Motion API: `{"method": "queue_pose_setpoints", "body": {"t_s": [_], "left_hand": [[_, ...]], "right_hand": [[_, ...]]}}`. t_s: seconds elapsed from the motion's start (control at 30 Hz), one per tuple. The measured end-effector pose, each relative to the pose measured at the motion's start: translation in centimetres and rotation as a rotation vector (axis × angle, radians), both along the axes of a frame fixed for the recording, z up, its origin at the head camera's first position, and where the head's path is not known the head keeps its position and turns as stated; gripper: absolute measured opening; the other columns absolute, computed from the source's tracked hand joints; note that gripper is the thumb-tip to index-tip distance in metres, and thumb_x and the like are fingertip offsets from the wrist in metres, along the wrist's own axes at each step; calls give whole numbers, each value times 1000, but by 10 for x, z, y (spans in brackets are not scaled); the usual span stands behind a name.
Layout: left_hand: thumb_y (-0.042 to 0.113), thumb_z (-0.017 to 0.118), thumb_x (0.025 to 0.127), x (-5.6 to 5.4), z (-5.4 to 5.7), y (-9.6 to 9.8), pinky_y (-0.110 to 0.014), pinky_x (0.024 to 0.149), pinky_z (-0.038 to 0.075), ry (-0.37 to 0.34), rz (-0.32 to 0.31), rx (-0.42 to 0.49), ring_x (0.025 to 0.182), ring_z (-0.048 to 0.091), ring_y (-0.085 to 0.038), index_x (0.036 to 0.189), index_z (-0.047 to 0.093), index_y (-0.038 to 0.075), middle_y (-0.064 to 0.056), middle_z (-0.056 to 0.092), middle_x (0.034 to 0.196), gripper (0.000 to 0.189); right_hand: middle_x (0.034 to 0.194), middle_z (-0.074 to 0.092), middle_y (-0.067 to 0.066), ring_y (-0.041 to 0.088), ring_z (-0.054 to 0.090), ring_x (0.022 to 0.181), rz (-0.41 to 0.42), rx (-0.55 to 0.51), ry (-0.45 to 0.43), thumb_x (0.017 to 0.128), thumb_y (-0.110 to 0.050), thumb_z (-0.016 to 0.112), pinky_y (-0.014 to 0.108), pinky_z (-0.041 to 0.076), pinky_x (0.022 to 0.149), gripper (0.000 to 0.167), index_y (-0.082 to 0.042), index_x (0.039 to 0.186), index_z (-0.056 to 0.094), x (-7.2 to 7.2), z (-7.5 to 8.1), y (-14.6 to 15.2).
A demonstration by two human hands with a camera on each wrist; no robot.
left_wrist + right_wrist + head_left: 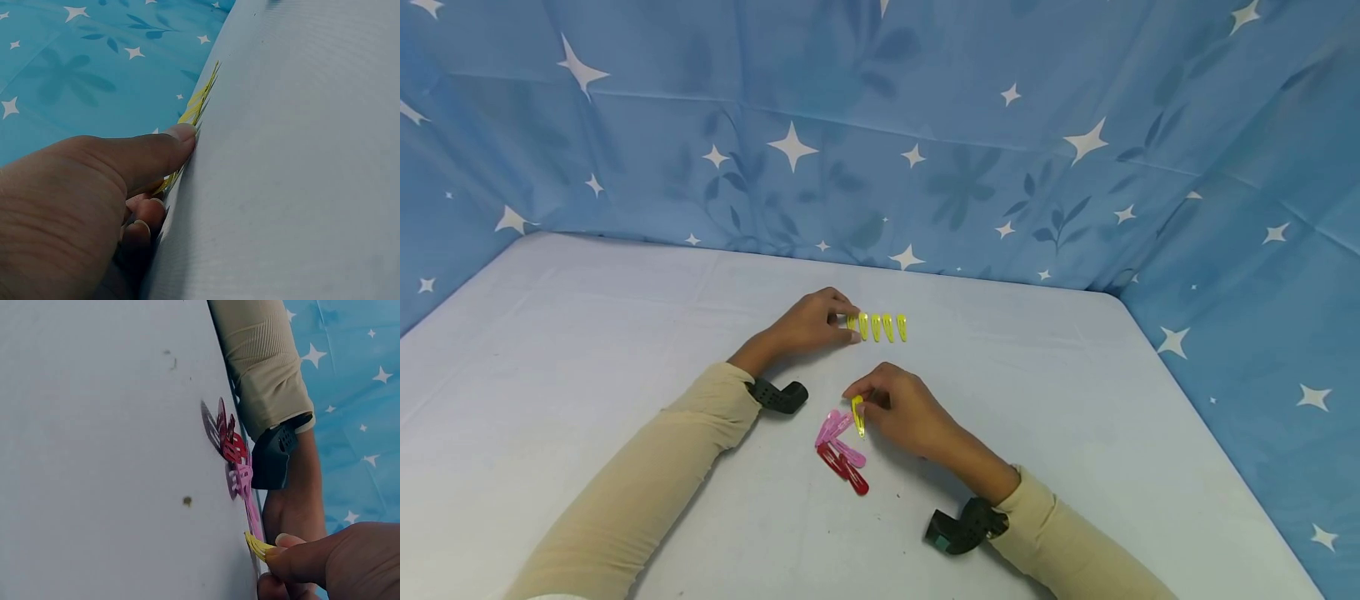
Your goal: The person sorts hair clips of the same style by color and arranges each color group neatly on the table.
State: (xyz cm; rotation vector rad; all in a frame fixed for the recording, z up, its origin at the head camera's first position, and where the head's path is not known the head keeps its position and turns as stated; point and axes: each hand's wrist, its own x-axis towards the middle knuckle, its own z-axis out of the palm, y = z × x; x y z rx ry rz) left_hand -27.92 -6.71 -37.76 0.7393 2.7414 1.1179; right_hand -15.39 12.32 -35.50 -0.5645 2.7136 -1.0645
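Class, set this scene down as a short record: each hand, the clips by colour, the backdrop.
Left hand: thumb and finger around the left-end clip of the yellow row
Right hand: pinches another yellow clip
Loose group: pink clips, red clips
Surface: white table
Backdrop: blue curtain, white stars

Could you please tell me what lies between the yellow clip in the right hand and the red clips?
Pink clips lie between the yellow clip and red clips, as the right wrist view shows.

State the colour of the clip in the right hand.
The clip in the right hand is yellow, clearest in the head view.
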Motion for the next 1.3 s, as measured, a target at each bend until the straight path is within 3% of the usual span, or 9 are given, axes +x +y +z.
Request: {"method": "queue_pose_setpoints", "body": {"t_s": [0.23, 0.37, 0.83, 1.3], "left_hand": [[25, 74, 87, 1, 3, -1, -34, 84, 44, -7, 18, -10, 97, 54, -22, 130, 65, 7, -12, 57, 127, 47], [25, 74, 88, 1, 5, -2, -34, 85, 45, -10, 21, -13, 98, 54, -22, 131, 65, 7, -12, 57, 128, 48], [25, 73, 88, 1, 7, -4, -36, 87, 46, -9, 13, -10, 99, 55, -22, 131, 64, 7, -12, 56, 128, 48], [25, 74, 88, 1, 0, 0, -34, 86, 46, -17, -1, 4, 99, 54, -21, 131, 64, 6, -11, 56, 127, 49]], "right_hand": [[95, 66, -1, 13, 57, 83, -29, -49, 3, 89, -1, 69, 21, 50, 74, 26, -13, 111, 75, -6, -2, 3], [98, 69, -1, 12, 59, 82, -36, -66, 9, 90, -1, 69, 20, 51, 74, 23, -14, 107, 76, -9, -2, 6], [98, 73, 0, 15, 62, 81, -15, -168, -70, 92, -3, 66, 22, 52, 74, 16, -10, 104, 74, -20, -3, 10], [101, 74, 3, 14, 65, 86, -48, -153, -30, 93, -3, 66, 25, 55, 80, 15, -8, 105, 75, -24, 0, 21]]}}
